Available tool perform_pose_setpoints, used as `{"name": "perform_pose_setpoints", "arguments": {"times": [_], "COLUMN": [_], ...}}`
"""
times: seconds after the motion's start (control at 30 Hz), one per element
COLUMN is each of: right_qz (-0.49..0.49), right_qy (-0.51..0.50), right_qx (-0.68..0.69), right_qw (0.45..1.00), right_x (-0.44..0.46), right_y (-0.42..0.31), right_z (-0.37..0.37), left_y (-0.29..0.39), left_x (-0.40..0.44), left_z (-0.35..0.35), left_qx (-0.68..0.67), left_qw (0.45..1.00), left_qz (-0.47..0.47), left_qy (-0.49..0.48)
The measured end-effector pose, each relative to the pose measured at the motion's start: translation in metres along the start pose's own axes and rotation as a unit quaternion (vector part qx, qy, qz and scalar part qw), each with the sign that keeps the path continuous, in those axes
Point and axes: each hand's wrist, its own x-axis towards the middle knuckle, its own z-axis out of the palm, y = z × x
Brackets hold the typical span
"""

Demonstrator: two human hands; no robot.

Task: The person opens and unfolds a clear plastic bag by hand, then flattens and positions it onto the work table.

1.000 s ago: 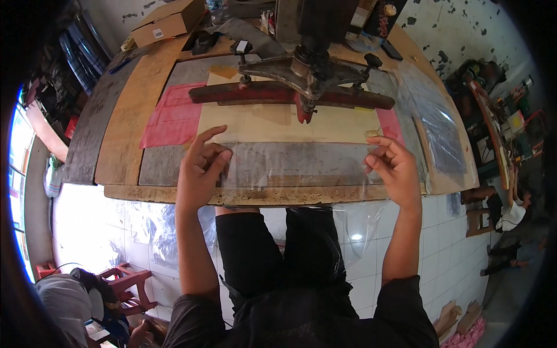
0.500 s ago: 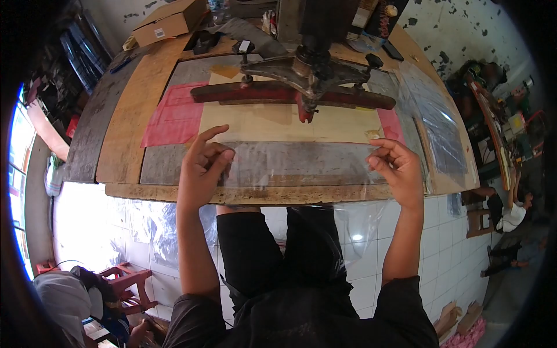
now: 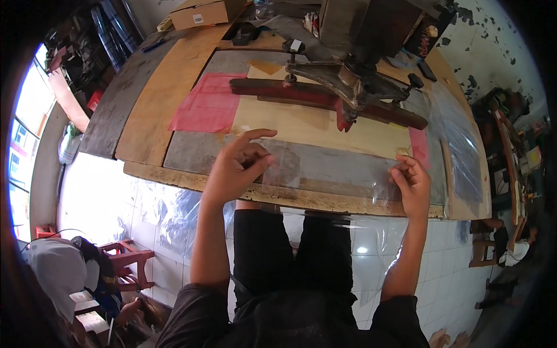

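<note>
My left hand is above the front edge of the table, its index finger stretched out and its thumb pressed to the other fingers. My right hand, at the right of the same edge, is pinched closed. Between them stretches a clear plastic sheet, gripped by both and hanging below the table edge; its outline is hard to follow. Beyond my hands, a dark red press bar on a metal bracket stands over a cream sheet. Pink film lies at the cream sheet's left end.
A cardboard box sits at the far left of the table. Stacked clear plastic sheets lie on the right side. A phone is at the back right. One person is low at the left; others are at the far right.
The view has turned, so the table and press now appear tilted and further right. Both hands keep their pinch on the plastic sheet; the left hand appears closer to the right.
</note>
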Motion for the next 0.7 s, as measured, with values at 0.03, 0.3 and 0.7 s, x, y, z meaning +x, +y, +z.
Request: {"name": "perform_pose_setpoints", "arguments": {"times": [0.03,0.3,0.7], "right_qz": [0.001,0.003,0.006], "right_qy": [0.001,-0.002,-0.010], "right_qx": [0.007,0.022,0.048], "right_qw": [1.000,1.000,0.999], "right_x": [-0.0004,-0.0010,-0.0025], "right_y": [0.0005,0.0057,0.0054], "right_z": [0.0001,-0.0037,-0.0045], "left_y": [-0.0002,0.0010,0.0042], "left_x": [0.0002,-0.0001,-0.0006], "left_z": [0.0001,0.0019,0.0022], "left_qx": [0.000,0.004,0.006], "left_qw": [1.000,1.000,1.000], "left_qz": [-0.004,-0.016,-0.025], "left_qy": [-0.001,0.009,0.009]}}
